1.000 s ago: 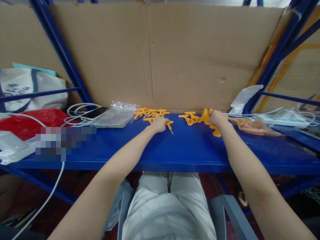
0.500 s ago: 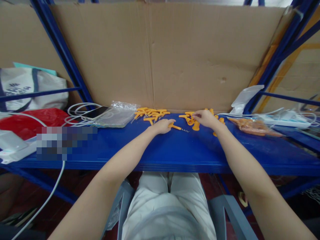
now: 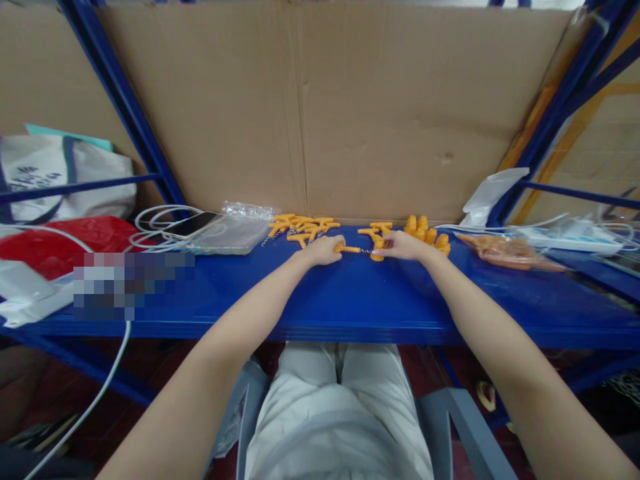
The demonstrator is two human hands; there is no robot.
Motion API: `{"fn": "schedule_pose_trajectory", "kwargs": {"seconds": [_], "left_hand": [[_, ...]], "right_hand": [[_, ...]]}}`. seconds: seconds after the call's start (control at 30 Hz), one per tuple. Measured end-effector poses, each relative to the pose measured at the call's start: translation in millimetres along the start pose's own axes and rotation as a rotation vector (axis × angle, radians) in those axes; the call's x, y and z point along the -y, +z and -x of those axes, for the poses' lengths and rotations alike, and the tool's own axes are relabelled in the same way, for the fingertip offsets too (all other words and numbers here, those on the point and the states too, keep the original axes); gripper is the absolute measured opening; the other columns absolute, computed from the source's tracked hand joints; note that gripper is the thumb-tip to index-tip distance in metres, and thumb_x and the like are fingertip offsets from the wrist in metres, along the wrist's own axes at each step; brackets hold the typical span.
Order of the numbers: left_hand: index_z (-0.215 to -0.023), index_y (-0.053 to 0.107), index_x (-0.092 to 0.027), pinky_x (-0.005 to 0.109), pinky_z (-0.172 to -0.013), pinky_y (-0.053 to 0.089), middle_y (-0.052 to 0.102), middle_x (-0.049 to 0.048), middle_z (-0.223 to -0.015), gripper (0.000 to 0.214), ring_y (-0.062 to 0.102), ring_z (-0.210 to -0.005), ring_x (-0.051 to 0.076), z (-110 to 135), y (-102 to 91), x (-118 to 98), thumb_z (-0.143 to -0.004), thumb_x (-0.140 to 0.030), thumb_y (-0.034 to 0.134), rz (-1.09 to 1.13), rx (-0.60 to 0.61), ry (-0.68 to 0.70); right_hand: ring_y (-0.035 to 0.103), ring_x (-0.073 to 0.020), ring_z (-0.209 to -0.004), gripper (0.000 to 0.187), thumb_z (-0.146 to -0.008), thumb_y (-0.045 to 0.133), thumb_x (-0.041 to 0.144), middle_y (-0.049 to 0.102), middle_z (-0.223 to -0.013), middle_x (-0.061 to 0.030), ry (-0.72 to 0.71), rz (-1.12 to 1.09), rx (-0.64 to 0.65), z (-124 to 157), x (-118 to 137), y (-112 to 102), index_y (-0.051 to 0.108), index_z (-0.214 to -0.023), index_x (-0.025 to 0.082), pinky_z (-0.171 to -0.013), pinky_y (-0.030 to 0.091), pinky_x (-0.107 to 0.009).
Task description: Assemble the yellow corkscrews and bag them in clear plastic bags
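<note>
My left hand [image 3: 323, 251] is closed on an orange corkscrew [image 3: 350, 250], whose metal spiral points right. My right hand [image 3: 404, 245] is closed on a small orange cap [image 3: 377, 251] held at the spiral's tip. Both hands rest on the blue shelf [image 3: 350, 300]. Behind the left hand lies a pile of orange corkscrews [image 3: 300, 229]. A few more orange pieces [image 3: 377, 229] lie behind the right hand. A cluster of orange caps [image 3: 427, 233] stands just right of it.
A cardboard sheet [image 3: 325, 113] backs the shelf. To the left lie a clear plastic bag [image 3: 233, 230], a phone [image 3: 193, 225] with white cables, a red bag [image 3: 55, 243] and a white tote [image 3: 60, 177]. To the right are a bag of orange parts [image 3: 505, 252] and a power strip [image 3: 565, 241].
My left hand lifted a corkscrew out of the pile and turned it to the right. My right hand took a cap from the right cluster and moved left to the spiral's tip.
</note>
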State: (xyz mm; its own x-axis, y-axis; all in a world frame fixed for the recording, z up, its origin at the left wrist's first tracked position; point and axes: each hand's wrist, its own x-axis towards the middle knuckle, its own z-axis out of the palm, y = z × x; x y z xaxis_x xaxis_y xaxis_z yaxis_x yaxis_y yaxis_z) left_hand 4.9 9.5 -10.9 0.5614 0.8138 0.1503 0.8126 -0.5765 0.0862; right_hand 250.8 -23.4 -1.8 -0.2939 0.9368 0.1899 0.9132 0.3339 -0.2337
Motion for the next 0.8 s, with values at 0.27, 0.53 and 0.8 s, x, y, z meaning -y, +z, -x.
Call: {"fn": "schedule_pose_trajectory", "kwargs": {"seconds": [0.27, 0.53, 0.8], "left_hand": [[-0.127, 0.059, -0.021, 0.034, -0.093, 0.051, 0.071, 0.0086, -0.121, 0.042, 0.067, -0.110, 0.027, 0.4, -0.4, 5.1, -0.085, -0.018, 0.056, 0.032, -0.059, -0.070], [-0.127, 0.060, -0.023, 0.035, -0.097, 0.050, 0.071, 0.0069, -0.124, 0.041, 0.066, -0.114, 0.026, 3.0, -3.9, 2.8, -0.086, -0.018, 0.057, 0.017, -0.082, -0.083], [-0.127, 0.061, -0.021, 0.034, -0.097, 0.050, 0.071, 0.0076, -0.123, 0.041, 0.066, -0.114, 0.027, 3.7, -5.0, 1.9, -0.087, -0.017, 0.057, 0.002, -0.091, -0.078]], "right_hand": [[0.067, -0.0191, -0.076, 0.010, -0.080, 0.072, 0.024, 0.072, -0.084, -0.0021, 0.032, 0.085, -0.019, -3.0, 1.5, 3.8, 0.071, -0.088, 0.019, -0.072, 0.050, -0.031], [0.069, -0.0249, -0.094, 0.029, -0.075, 0.066, 0.014, 0.075, -0.107, -0.0094, 0.112, 0.265, -0.059, 0.6, 11.4, -0.7, 0.067, -0.103, 0.018, -0.076, 0.050, -0.030], [0.070, -0.0251, -0.098, 0.027, -0.076, 0.066, 0.012, 0.074, -0.110, -0.0102, 0.134, 0.277, -0.094, 1.7, 6.9, -2.4, 0.068, -0.102, 0.018, -0.081, 0.051, -0.031]]}}
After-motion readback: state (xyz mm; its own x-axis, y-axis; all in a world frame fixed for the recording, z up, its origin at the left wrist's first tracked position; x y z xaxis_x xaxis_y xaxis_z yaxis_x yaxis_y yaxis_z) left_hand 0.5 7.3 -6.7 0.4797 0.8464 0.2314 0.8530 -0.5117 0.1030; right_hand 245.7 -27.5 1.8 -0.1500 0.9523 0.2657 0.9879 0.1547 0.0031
